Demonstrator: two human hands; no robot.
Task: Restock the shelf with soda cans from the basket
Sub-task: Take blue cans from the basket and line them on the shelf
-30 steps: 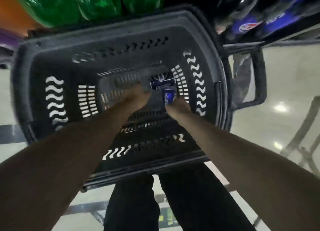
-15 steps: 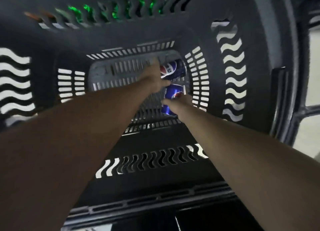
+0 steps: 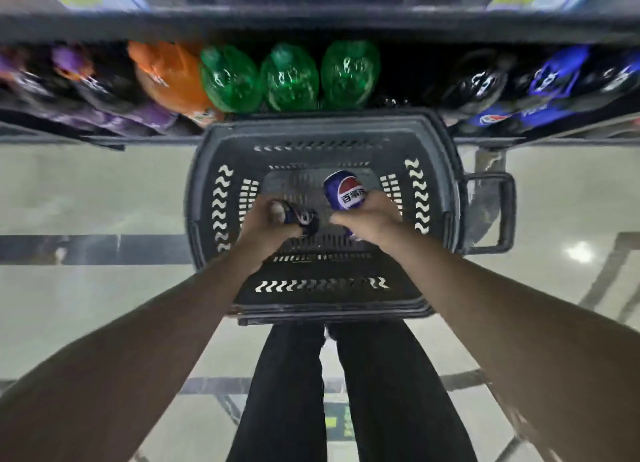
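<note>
Head view: left hand grips one Pepsi can, right hand another — lift both straight clear of the basket rim, toward the shelf at top.

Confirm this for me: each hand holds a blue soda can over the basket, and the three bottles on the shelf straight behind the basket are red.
Not quite. The head view shows the three bottles behind the basket are green, not red. The rest holds: the left hand grips one blue can and the right hand another blue can, both over the basket.
</note>
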